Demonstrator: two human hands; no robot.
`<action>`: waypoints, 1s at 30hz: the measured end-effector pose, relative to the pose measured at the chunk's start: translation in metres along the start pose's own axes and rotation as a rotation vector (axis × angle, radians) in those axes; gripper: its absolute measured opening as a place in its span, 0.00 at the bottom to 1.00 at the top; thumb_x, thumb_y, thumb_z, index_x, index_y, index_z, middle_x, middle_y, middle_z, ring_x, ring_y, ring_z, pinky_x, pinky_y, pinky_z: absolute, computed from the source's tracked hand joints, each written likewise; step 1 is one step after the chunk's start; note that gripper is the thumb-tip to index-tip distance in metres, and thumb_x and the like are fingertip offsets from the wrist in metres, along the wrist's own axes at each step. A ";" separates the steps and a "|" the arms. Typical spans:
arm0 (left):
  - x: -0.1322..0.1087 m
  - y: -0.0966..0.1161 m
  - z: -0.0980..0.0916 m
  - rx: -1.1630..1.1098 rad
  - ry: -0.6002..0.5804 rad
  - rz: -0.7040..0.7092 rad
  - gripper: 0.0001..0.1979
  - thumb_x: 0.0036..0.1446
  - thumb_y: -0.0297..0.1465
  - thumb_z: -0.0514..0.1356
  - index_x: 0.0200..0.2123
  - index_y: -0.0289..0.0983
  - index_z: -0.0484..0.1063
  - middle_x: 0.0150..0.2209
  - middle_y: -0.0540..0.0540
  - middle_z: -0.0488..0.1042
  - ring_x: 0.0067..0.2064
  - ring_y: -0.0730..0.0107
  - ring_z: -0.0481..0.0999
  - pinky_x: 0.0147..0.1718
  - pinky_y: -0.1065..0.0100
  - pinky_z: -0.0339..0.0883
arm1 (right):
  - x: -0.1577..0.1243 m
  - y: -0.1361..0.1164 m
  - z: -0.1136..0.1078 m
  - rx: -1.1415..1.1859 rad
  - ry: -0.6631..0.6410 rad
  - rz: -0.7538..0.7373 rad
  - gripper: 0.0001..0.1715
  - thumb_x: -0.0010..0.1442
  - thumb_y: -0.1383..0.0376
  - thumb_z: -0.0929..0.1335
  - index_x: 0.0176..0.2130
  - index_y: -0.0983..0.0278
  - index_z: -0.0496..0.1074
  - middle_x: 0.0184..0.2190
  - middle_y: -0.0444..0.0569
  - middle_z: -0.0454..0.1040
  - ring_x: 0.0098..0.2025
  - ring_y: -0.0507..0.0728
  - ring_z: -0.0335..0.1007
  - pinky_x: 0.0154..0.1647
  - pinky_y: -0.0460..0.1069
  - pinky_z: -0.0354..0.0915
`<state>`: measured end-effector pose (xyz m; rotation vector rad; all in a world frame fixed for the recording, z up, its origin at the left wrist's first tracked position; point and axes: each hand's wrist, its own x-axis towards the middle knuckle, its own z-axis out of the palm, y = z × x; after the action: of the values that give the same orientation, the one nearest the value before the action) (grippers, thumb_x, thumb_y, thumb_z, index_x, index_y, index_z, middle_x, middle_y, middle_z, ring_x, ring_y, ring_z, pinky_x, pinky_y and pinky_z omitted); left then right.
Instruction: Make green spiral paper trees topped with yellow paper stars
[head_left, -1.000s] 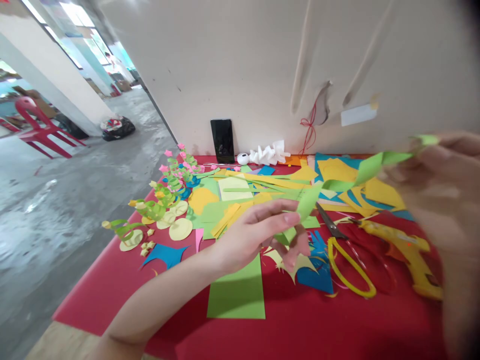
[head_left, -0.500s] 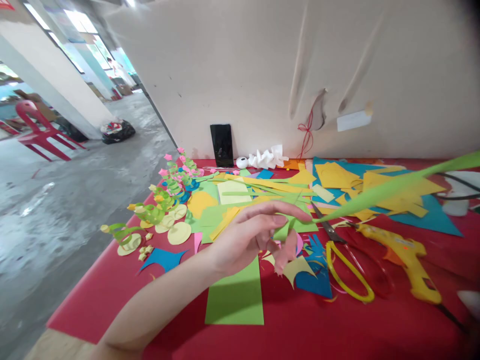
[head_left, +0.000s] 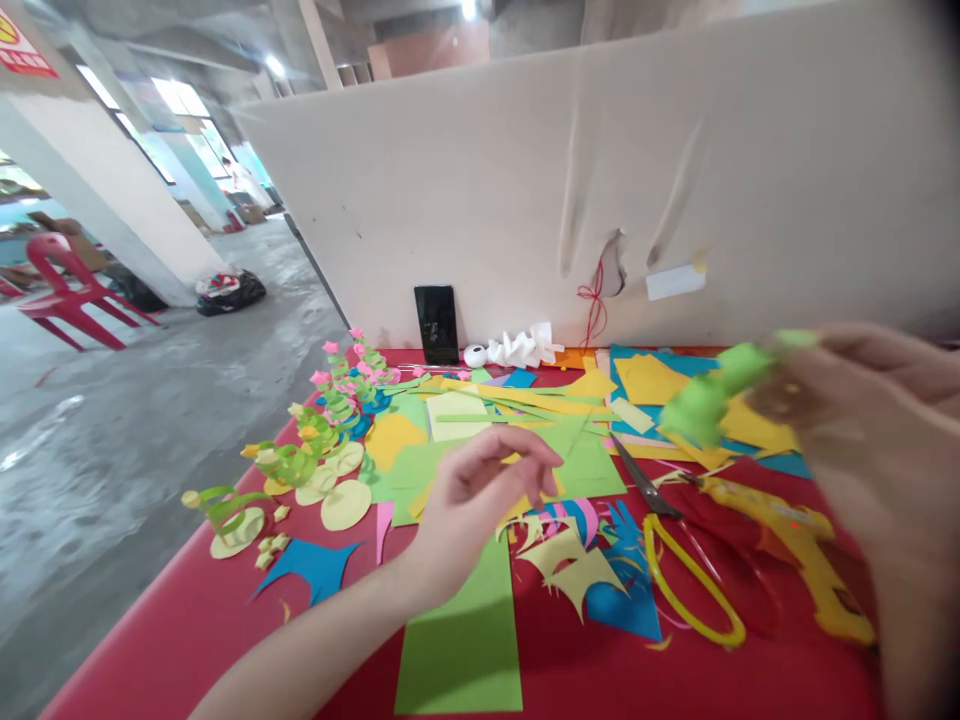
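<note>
My left hand (head_left: 480,510) hovers over the middle of the table, fingers loosely bent and apart, with nothing in it. At the right, my right hand (head_left: 862,410) is raised and smeared by motion. Its fingers pinch a light green paper strip (head_left: 701,405), which hangs in a loose curl. Below my left hand lies a flat green paper sheet (head_left: 461,640). Scissors (head_left: 694,585) with a yellow handle rest between the hands, and a yellow glue gun (head_left: 795,530) lies under my right hand.
Curled paper decorations (head_left: 337,400) with stars stand along the left edge, near pale paper discs (head_left: 345,505). Blue and cream paper scraps (head_left: 581,575) lie mid-table. A black phone (head_left: 436,325) leans on the back panel (head_left: 450,190). A red chair (head_left: 64,285) stands off left.
The green strip has left my left hand, and its fingers have loosened. My right hand has come into view at the right with the strip curled up. The view has tilted upward.
</note>
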<state>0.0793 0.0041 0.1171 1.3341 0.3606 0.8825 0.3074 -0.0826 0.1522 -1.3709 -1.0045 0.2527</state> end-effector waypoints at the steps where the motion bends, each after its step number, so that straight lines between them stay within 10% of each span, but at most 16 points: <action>1: -0.002 0.001 0.000 0.126 -0.008 0.078 0.05 0.58 0.27 0.57 0.33 0.38 0.73 0.30 0.49 0.72 0.32 0.74 0.70 0.34 0.72 0.65 | -0.006 -0.001 0.009 0.017 -0.041 0.043 0.05 0.55 0.58 0.70 0.33 0.56 0.74 0.24 0.43 0.69 0.25 0.48 0.64 0.22 0.43 0.58; 5: -0.005 0.003 0.000 0.429 -0.025 0.274 0.06 0.58 0.27 0.58 0.39 0.41 0.70 0.38 0.47 0.71 0.43 0.69 0.68 0.45 0.66 0.62 | -0.025 -0.007 0.036 0.038 -0.272 0.139 0.05 0.51 0.59 0.73 0.31 0.55 0.75 0.25 0.41 0.73 0.26 0.49 0.68 0.22 0.41 0.62; 14: 0.000 0.003 0.003 0.660 -0.051 0.196 0.10 0.55 0.31 0.61 0.41 0.39 0.68 0.40 0.47 0.74 0.43 0.67 0.71 0.44 0.66 0.64 | -0.034 -0.013 0.056 0.031 -0.533 0.142 0.06 0.49 0.61 0.73 0.27 0.60 0.74 0.25 0.43 0.73 0.27 0.51 0.66 0.25 0.43 0.64; 20: 0.003 0.003 0.002 0.607 -0.087 0.056 0.06 0.55 0.23 0.58 0.37 0.38 0.71 0.37 0.48 0.75 0.41 0.71 0.73 0.44 0.69 0.65 | -0.028 -0.007 0.045 0.102 -0.483 0.215 0.07 0.47 0.60 0.74 0.29 0.59 0.75 0.27 0.43 0.73 0.29 0.51 0.68 0.27 0.43 0.66; 30: 0.009 -0.003 -0.005 0.503 -0.157 -0.185 0.12 0.55 0.39 0.60 0.31 0.37 0.79 0.32 0.46 0.79 0.37 0.67 0.74 0.42 0.65 0.66 | -0.003 0.007 -0.001 0.084 -0.177 0.129 0.08 0.54 0.54 0.70 0.32 0.54 0.75 0.27 0.46 0.70 0.27 0.51 0.67 0.25 0.47 0.64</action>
<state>0.0824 0.0139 0.1155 1.7868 0.5989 0.5428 0.3095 -0.0836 0.1446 -1.3558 -1.0402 0.5145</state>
